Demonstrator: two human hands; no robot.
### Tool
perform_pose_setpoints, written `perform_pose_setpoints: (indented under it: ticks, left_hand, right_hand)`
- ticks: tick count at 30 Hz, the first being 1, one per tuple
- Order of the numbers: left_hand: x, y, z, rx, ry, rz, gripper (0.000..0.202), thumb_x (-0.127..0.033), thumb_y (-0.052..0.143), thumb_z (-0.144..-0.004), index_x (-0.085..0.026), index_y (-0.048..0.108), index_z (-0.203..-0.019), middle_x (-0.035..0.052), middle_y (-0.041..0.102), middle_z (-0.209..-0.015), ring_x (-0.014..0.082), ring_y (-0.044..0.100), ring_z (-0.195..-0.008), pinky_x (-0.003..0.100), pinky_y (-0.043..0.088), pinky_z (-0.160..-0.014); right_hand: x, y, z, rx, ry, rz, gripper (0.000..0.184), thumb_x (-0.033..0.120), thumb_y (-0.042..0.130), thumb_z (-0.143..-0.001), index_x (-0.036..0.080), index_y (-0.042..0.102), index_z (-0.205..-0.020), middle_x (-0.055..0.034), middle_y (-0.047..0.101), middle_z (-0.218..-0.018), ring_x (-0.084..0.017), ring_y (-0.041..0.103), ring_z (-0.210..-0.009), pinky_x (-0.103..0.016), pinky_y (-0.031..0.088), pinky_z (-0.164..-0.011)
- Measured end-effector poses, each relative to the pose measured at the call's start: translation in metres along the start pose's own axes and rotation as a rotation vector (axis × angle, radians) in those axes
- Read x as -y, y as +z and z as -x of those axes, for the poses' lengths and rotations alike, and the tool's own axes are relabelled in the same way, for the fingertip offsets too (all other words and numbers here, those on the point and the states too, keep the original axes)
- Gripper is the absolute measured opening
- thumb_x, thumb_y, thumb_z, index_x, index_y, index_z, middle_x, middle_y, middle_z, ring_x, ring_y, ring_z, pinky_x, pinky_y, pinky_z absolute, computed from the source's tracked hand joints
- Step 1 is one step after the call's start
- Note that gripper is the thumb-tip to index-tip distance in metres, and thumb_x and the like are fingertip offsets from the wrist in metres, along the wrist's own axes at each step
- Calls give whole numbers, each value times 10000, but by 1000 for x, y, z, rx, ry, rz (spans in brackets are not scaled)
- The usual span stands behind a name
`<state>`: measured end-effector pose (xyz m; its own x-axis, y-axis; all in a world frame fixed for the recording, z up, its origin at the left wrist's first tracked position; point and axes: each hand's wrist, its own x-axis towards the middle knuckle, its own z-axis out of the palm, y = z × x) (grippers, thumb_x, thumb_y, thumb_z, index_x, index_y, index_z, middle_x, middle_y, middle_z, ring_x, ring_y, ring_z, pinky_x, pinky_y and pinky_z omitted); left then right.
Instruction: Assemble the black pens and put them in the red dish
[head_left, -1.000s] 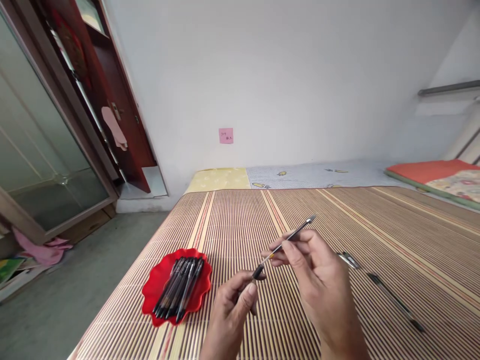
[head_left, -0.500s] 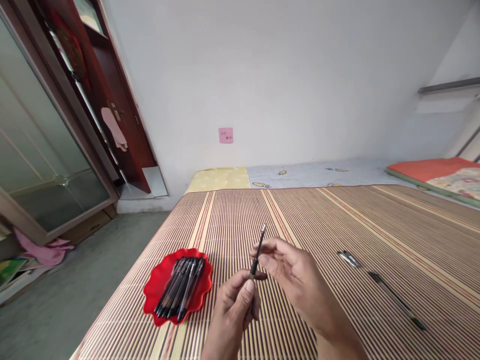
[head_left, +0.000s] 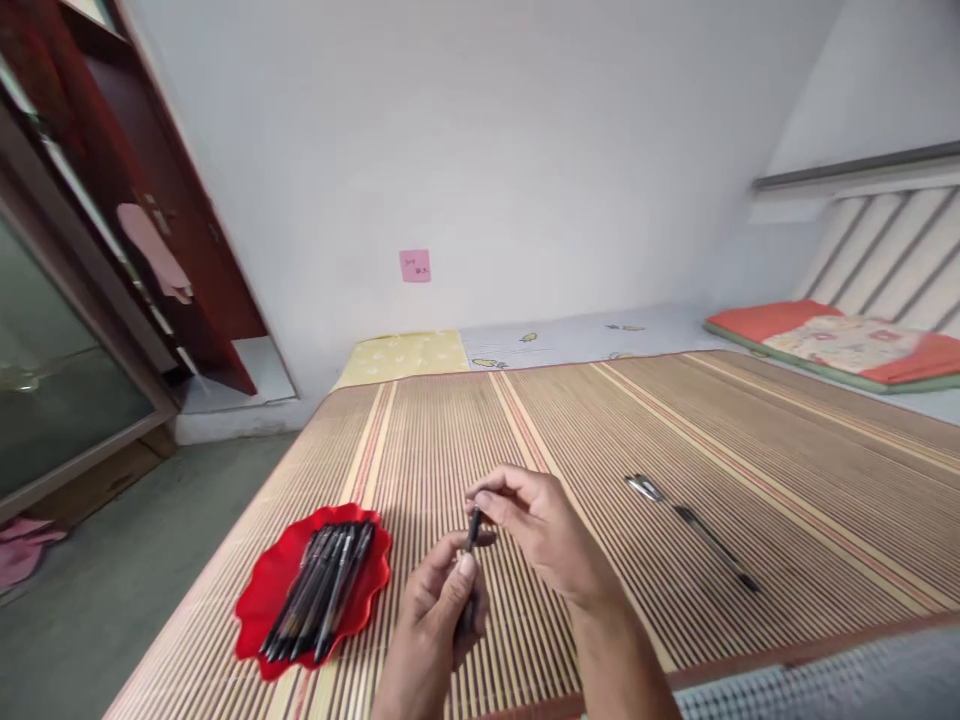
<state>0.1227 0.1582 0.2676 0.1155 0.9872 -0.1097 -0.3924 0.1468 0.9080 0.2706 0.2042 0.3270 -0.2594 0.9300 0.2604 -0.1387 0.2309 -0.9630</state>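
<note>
My left hand (head_left: 439,620) is closed round a dark pen barrel (head_left: 471,535) that stands nearly upright above a striped bamboo mat (head_left: 585,440). My right hand (head_left: 536,530) pinches the top of what sticks out of that barrel; its fingers hide most of it. To the left, a red scalloped dish (head_left: 259,610) holds several black pens (head_left: 319,585). To the right on the mat lie a black pen part (head_left: 716,548) and a small silvery piece (head_left: 643,487), apart from both hands.
The mat covers a bed that runs to a white wall with a pink sticky note (head_left: 415,265). A red and patterned cushion (head_left: 840,345) lies at the far right. At left are a grey floor (head_left: 112,560), a dark red door (head_left: 150,200) and a glass cabinet (head_left: 45,360).
The thin refill stuck out long and slanted from the barrel a second ago; my right hand has pushed it down until almost none shows. The view has swung to the right.
</note>
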Motion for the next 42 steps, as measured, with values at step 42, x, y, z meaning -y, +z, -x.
perform_pose_setpoints:
  ticks: [42]
  left_hand:
    - [4,4,0,-3,-47,184,375,-433,863,-800,-206,687,-1043,-96,421,-589,44,314,-514,159,215,-479]
  right_hand:
    - [-24,-18,-10,131,5,-155,217,397,725,-911,208,767,-1011,-23,676,-914,-127,588,-810,-281,453,-749]
